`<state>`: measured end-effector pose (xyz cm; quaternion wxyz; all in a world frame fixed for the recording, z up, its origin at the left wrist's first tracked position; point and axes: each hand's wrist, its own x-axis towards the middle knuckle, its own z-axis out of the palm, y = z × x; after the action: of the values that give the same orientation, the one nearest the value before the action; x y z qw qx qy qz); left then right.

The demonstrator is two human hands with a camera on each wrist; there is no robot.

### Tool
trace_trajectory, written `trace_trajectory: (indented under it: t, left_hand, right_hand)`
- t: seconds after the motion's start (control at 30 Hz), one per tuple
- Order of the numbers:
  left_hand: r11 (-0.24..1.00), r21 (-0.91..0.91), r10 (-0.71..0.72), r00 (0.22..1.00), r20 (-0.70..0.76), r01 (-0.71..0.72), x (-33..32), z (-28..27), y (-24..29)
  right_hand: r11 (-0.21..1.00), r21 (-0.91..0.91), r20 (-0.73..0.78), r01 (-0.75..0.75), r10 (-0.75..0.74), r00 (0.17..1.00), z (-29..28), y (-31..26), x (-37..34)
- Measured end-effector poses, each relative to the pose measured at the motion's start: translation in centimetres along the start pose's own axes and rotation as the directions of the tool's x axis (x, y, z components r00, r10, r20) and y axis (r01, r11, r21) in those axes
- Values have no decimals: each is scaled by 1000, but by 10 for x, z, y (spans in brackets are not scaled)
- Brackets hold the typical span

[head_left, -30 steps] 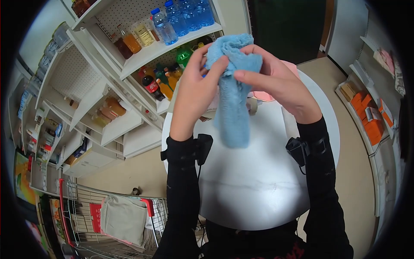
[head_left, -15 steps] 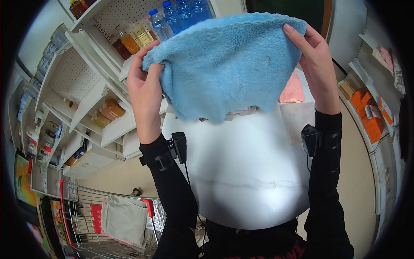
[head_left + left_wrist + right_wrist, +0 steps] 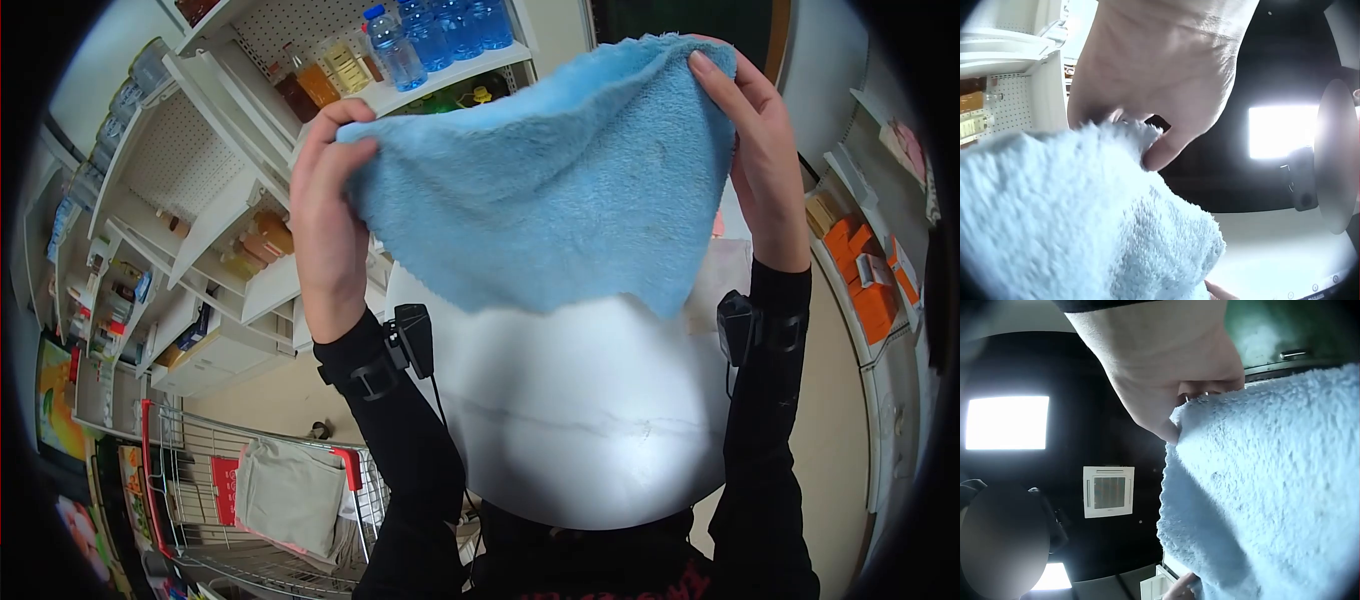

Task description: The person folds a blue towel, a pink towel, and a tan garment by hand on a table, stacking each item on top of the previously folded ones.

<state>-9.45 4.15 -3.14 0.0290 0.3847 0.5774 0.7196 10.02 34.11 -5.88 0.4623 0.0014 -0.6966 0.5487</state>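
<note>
A fluffy light-blue towel (image 3: 560,200) hangs spread between both hands above a round white table (image 3: 590,430). My left hand (image 3: 335,215) pinches its upper left corner, the thumb on the near face. At the opposite upper corner my right hand (image 3: 765,150) grips the cloth between thumb and fingers. The top edge sags in the middle, and the lower edge hangs free over the table. In the left wrist view the left hand (image 3: 1166,75) holds a fold of the towel (image 3: 1085,206). The right wrist view shows the right hand (image 3: 1166,369) on the towel's scalloped edge (image 3: 1166,500).
A pale folded cloth (image 3: 722,280) lies on the table's right side, partly behind the towel. Lower left stands a shopping cart (image 3: 165,480) with a grey-beige cloth (image 3: 290,495) in it. Shelves with blue-capped water bottles (image 3: 395,50) rise behind; orange boxes (image 3: 865,290) sit on the right-hand shelf.
The towel, bunched up between the hands a second ago, has been spread wide as the hands moved apart. Since half a second ago its lower edge has shifted and its top edge sags more.
</note>
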Motion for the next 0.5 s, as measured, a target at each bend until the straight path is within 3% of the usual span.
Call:
trace_trajectory:
  t: [0.07,0.2,0.3,0.33,0.43,0.5]
  left_hand:
    - [999,31,-33,999,16,32,0,3,0]
    - [972,220,69,994,90,-87,0,-2,-4]
    - [954,270,161,983,-88,-132,-2,-23,-6]
    - [953,275,156,984,-84,-127,-5,-24,-2]
    - [933,224,325,925,-198,-280,-25,-34,16]
    - [931,236,313,942,-124,-278,-49,-56,26]
  right_hand:
    - [1000,11,-5,-18,18,1000,-3,1,-1]
    - [997,-59,31,-53,55,998,-11,5,4]
    - [996,-76,-8,-52,52,999,-19,-1,7]
    - [996,-71,-11,-59,58,998,-24,-1,7]
    - [994,-112,68,-13,21,997,-43,-4,9]
    - [981,-196,107,-4,26,994,-55,-23,-2]
